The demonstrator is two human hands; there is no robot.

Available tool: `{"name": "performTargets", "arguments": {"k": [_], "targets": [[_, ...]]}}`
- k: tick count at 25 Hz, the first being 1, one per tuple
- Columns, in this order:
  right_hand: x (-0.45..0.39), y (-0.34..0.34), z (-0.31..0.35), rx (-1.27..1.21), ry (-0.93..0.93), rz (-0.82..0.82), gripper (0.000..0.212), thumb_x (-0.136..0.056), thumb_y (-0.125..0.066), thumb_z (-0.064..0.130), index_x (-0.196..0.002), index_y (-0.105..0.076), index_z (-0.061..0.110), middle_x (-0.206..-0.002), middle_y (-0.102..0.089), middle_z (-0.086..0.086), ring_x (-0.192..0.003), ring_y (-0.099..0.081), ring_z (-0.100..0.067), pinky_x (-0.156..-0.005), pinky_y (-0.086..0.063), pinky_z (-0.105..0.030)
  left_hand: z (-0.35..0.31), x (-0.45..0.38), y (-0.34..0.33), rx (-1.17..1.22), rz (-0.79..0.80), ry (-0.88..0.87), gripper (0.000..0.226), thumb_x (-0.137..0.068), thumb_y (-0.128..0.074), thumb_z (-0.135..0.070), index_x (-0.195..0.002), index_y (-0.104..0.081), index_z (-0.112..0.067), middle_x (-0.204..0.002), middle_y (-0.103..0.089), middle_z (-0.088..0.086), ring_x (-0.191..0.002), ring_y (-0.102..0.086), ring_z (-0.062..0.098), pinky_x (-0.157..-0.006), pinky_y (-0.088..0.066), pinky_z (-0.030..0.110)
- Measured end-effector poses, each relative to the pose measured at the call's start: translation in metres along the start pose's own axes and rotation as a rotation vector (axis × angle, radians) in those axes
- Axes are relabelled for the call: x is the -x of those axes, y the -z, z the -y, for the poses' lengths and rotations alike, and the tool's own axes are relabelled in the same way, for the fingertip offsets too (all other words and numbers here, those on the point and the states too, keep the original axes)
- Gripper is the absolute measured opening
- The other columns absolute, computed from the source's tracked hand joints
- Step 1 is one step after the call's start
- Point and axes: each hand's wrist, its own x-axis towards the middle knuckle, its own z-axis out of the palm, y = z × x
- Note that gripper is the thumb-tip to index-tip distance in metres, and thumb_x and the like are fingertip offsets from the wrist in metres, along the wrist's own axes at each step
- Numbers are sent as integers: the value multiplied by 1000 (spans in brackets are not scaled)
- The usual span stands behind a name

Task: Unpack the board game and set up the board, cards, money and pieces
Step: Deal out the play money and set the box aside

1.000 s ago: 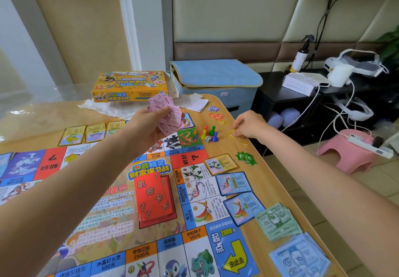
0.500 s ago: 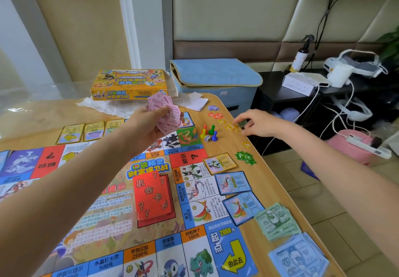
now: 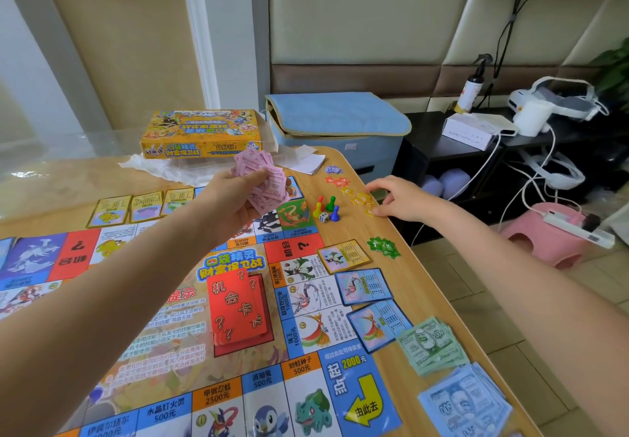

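The game board (image 3: 163,327) lies unfolded on the wooden table (image 3: 343,164), with a red card stack (image 3: 238,307) at its centre. My left hand (image 3: 228,201) grips a fanned bundle of pink money (image 3: 263,178) above the board's far right corner. My right hand (image 3: 400,198) rests at the table's right edge, fingers spread over small yellow star tokens (image 3: 362,200), thumb beside one. Coloured pawns (image 3: 325,205) and a die (image 3: 323,217) stand just left of it. Green money (image 3: 429,344) and blue money (image 3: 466,402) lie near the front right.
The yellow game box (image 3: 204,133) sits at the table's far side on clear wrapping. Property cards (image 3: 364,287) line the board's right side; others (image 3: 109,210) lie at the left. Green star tokens (image 3: 384,247) lie near the edge. A blue storage box (image 3: 340,123) stands beyond.
My right hand has slid away from me along the table edge and its fingers have spread over the yellow tokens. My left hand still holds the pink money in the same place.
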Motion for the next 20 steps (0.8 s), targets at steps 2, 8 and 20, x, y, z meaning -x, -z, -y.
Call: {"name": "performTargets", "arguments": {"k": [2,8,20], "targets": [[-9,-2,9,68,8,-49,38,-88,-61,8,-125,-57,14,-129,-49,-8,-102,-55,-18,-84,-43,-26,-1,0,1,-6,-3,-3,32,-97,-45,-9,-127,-47,0,-98,-65,13,-81,-66,20,-61,-59,25],[-24,-14,26,33,46,-116,28,-87,-56,-2,-111,-65,10,-120,-58,-10,-93,-52,-13,-70,-41,-16,-1,-4,5,-6,-19,-7,30,-97,-45,-10,-126,-48,0,-87,-68,10,-62,-70,13,-55,-57,22],[-36,-20,32,156,145,-81,36,-92,-53,2,-125,-59,12,-136,-47,-7,-120,-48,-23,-102,-38,-31,-2,-4,8,-4,-30,-1,30,-97,-45,-9,-126,-48,-1,-93,-65,12,-61,-70,13,-56,-58,24]]}}
